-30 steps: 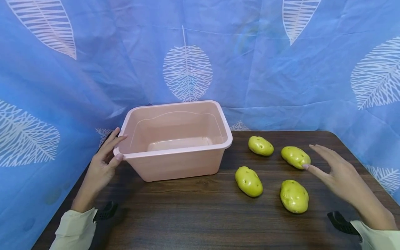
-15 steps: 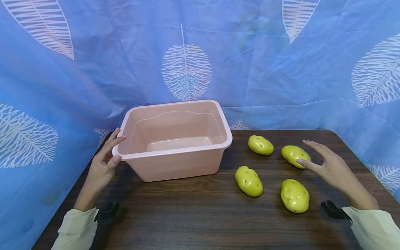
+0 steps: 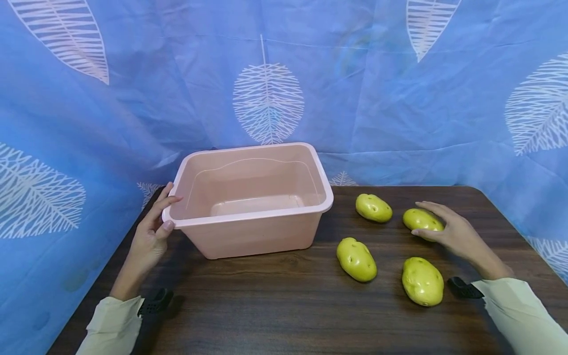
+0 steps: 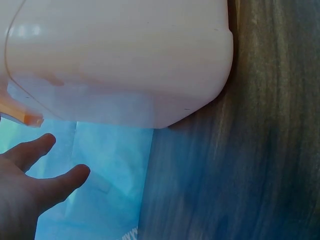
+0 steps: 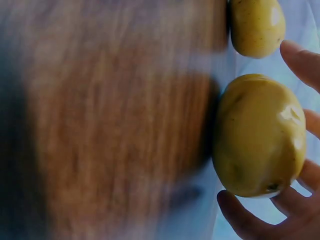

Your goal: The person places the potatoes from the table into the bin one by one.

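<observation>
At the left, the left hand (image 3: pixel 148 241) holds the left end of a pink plastic basin (image 3: pixel 248 234), thumb at the front corner and fingers over the rim. In the left wrist view, two fingers (image 4: pixel 65 182) stand apart from the basin's wall (image 4: pixel 125 55). On the right, the right hand (image 3: pixel 459 236) is spread around a yellow potato (image 3: pixel 421 219) on the table, its thumb in front and fingers along the far side. The right wrist view shows that potato (image 5: pixel 260 135) between the thumb and the spread fingers, with gaps beside it.
Other yellow potatoes lie nearby: one at the back (image 3: pixel 373 207), one nearer the basin (image 3: pixel 356 260) and one at the front (image 3: pixel 423 281). The dark wooden table (image 3: pixel 275 305) meets a blue leaf-print cloth (image 3: pixel 355 88) hanging behind and at the sides.
The right hand has moved left, bringing its thumb and fingers around the back right potato. The left hand stays at the basin's rim, and the potatoes have kept their places.
</observation>
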Demonstrator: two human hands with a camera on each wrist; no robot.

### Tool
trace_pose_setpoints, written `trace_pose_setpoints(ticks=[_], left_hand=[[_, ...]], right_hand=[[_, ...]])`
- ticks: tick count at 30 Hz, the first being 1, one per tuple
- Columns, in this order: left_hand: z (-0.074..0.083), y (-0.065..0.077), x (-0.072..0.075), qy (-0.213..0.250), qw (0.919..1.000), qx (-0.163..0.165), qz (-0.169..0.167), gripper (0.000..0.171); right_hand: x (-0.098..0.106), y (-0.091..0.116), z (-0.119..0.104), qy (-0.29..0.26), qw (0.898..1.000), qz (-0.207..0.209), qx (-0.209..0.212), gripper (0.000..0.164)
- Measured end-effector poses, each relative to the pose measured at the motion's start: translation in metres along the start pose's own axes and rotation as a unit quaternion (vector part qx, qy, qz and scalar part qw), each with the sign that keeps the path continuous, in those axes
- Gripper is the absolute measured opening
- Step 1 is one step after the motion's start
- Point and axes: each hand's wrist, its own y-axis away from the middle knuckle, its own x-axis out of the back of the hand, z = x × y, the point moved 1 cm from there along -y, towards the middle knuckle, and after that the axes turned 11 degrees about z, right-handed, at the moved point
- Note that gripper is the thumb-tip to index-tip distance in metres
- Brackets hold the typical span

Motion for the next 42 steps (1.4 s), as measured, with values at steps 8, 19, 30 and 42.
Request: trace_pose_setpoints(ticks=[8, 19, 30, 42], left_hand=[[0.000, 0.002, 0.000, -0.002, 0.9999, 0.011, 0.001, 0.047], [0.001, 0.004, -0.002, 0.005, 0.9997, 0.023, 0.007, 0.048], [-0.001, 0.003, -0.003, 0.012, 0.9998, 0.016, 0.004, 0.047], [-0.001, 0.003, -0.006, 0.018, 0.9995, 0.024, 0.011, 0.046]], right_hand=[[-0.007, -0.002, 0.001, -0.024, 1.000, -0.008, 0.009, 0.081], [-0.011, -0.006, 0.007, 0.004, 1.000, -0.029, 0.003, 0.081], [-0.008, -0.004, 0.005, 0.011, 1.000, -0.018, 0.011, 0.071], [0.013, 0.003, -0.010, 0.015, 1.000, 0.008, 0.017, 0.067]])
